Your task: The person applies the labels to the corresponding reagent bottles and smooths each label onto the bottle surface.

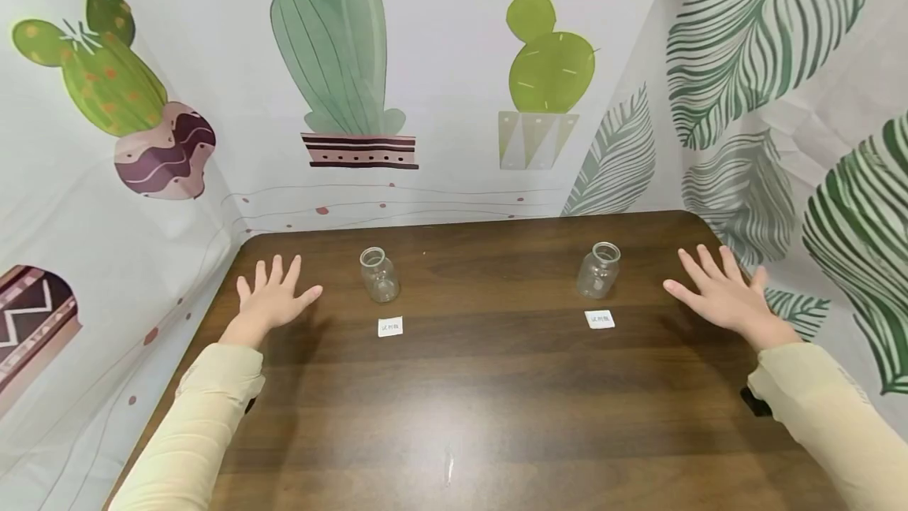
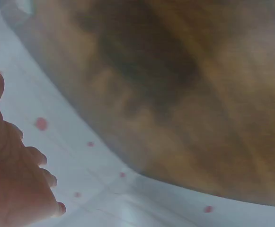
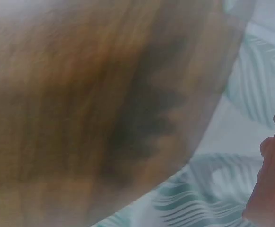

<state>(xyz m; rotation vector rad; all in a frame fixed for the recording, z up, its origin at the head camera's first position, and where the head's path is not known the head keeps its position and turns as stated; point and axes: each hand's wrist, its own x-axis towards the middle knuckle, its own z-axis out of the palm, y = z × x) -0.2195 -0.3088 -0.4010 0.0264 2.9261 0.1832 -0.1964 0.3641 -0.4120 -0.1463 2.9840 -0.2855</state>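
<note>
My left hand [image 1: 269,302] is held above the left side of the table with its fingers spread and nothing in it. To its right, apart from it, stands a clear glass jar [image 1: 380,276] without a lid. On the other side my right hand [image 1: 731,296] is spread too, holding nothing, to the right of a second clear, lidless glass jar [image 1: 598,270]. Both jars look upright. In the left wrist view the left hand [image 2: 16,165] shows at the left edge; the right wrist view catches part of the right hand [image 3: 272,175].
One small white label [image 1: 390,326] lies in front of the left jar, another white label [image 1: 600,319] in front of the right one. They rest on a dark brown wooden table [image 1: 482,385] with rounded far corners. Behind it hangs a cactus-and-leaf patterned cloth [image 1: 454,85].
</note>
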